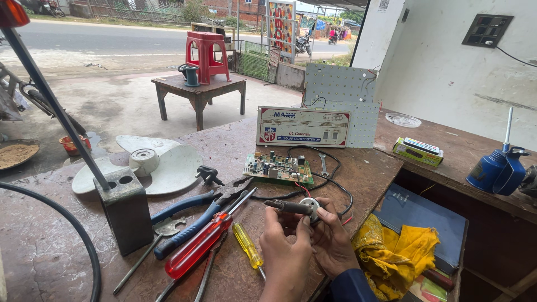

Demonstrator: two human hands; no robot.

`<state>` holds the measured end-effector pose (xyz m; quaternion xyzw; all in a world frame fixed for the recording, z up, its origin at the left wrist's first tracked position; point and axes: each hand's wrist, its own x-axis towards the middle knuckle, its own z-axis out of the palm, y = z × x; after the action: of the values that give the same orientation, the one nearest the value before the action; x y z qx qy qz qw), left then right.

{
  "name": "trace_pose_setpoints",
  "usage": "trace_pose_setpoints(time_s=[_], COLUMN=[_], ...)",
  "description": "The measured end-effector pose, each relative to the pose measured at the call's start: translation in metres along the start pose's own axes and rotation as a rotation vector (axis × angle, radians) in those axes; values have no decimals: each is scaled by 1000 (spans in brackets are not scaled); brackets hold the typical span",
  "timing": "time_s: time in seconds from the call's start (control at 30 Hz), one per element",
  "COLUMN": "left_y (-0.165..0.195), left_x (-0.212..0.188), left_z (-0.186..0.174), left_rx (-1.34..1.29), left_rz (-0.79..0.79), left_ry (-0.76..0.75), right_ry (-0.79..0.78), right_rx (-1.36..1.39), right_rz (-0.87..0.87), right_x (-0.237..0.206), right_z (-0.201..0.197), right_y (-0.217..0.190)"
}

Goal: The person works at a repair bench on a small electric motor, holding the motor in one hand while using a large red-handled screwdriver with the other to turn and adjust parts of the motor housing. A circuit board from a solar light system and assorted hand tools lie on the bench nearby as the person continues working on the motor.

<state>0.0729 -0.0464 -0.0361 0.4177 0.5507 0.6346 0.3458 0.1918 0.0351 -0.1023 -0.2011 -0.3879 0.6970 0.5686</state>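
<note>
My left hand [284, 246] grips a dark rod-shaped tool [286, 207] and holds it across a small round white part [311, 206]. My right hand [331, 240] cups that round part from below, near the front edge of the brown workbench [235, 140]. Red and black wires [345, 204] run from the part back to a green circuit board [278, 168]. Just left of my hands lie a yellow screwdriver [248, 245], a red-handled screwdriver [198, 246] and blue-handled pliers [190, 215].
A white box-shaped converter unit [302, 126] stands behind the board, beside a perforated white panel [341, 89]. White fan blades [146, 162] and a grey metal stand block [126, 210] sit left. A blue oil can [498, 170], a remote [420, 146] and yellow cloth [394, 254] are right.
</note>
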Motion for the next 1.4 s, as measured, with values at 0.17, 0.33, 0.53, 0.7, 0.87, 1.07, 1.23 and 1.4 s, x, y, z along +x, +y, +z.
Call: trace_pose_setpoints(time_s=[0.17,0.33,0.53,0.7,0.87,1.07,1.23,1.4], left_y=[9,7,3,5,5,5,9,18], left_x=[-3,-6,-8,-9,-11,-11,-9,-10], left_z=[0,0,1,0,0,2,2,5], left_rx=[9,71,-1,5,-1,-26,-57,3], left_rz=[-12,52,145,132,104,83,77,-37], left_ry=[32,61,13,3,0,54,80,90], right_ry=[32,-63,-13,-28,-5,-29,-17,-16], right_rx=[-10,13,-27,-38,-58,-25,-58,-32], right_rz=[-6,-40,-14,-21,-14,-24,-13,-4], right_x=[3,4,0,1,3,4,3,1], right_z=[-2,-3,10,11,4,1,8,6], right_y=[3,4,-2,-2,2,4,1,0])
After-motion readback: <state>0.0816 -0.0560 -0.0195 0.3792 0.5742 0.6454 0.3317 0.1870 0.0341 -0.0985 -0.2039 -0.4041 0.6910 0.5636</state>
